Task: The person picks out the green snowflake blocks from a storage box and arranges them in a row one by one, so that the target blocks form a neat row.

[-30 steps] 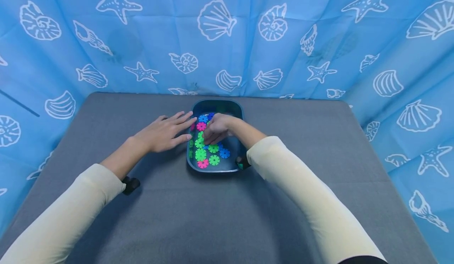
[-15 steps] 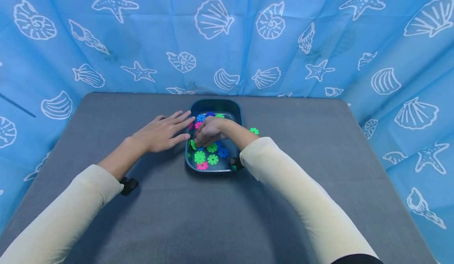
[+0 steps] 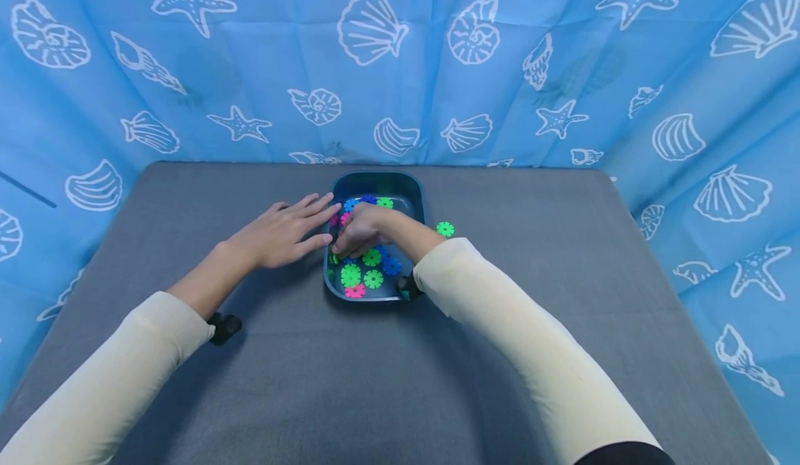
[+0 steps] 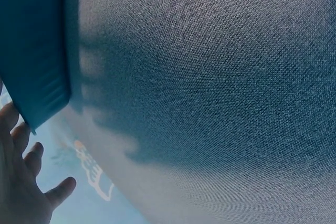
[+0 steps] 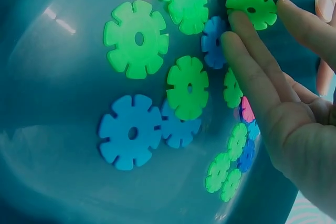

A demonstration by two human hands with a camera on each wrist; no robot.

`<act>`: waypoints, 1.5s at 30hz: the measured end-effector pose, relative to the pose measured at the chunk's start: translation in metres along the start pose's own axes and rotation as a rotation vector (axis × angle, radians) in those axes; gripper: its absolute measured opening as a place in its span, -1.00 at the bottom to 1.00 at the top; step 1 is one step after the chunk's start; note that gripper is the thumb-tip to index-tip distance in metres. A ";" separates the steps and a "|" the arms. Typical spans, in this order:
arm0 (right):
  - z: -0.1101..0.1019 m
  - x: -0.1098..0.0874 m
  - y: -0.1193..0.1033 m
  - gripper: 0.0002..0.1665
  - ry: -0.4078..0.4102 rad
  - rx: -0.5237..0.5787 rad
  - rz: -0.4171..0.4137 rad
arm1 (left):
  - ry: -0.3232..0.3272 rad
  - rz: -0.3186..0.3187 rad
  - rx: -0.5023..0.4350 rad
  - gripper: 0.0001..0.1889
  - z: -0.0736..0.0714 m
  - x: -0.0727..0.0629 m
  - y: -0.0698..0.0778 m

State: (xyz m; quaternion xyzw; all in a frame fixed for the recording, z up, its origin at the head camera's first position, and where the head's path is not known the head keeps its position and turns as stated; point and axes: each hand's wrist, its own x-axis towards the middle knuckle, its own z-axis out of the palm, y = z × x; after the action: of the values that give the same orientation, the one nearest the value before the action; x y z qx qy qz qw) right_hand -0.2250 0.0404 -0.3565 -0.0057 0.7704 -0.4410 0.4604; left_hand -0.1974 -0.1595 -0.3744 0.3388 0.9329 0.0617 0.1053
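Disc (image 5: 253, 0): green, notched plastic, pinched in your right hand (image 3: 362, 230).
Tray (image 3: 375, 182): teal, rounded plastic; your left hand (image 3: 284, 236) splayed alongside.
Risk: edge-only hold likely invited slipping.

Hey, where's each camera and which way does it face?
Head: on the head, facing forward and down at tray, table, curtain; left hand, right hand and sleeves show.
Left wrist: worn there, facing the tray's outside and table; left hand shows.
Right wrist: worn there, facing into the tray; right hand shows, plus fingertips at the edge.
Shared: head and right wrist both show the discs.
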 end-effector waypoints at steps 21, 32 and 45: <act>-0.004 -0.002 0.002 -0.67 0.062 -0.001 0.024 | 0.000 -0.007 0.003 -0.29 0.000 0.000 0.002; -0.021 -0.018 0.000 -0.64 0.104 -0.021 0.022 | -0.005 -0.005 0.001 -0.29 -0.001 0.000 0.001; -0.076 -0.060 0.015 -0.66 0.222 -0.078 -0.074 | -0.010 -0.021 0.005 -0.28 -0.003 0.000 0.002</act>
State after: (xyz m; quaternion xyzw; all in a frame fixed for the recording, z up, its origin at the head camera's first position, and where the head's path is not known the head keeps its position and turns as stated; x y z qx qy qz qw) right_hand -0.2385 0.1255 -0.3101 -0.0030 0.8324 -0.4254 0.3552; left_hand -0.1967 -0.1576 -0.3713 0.3294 0.9361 0.0566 0.1096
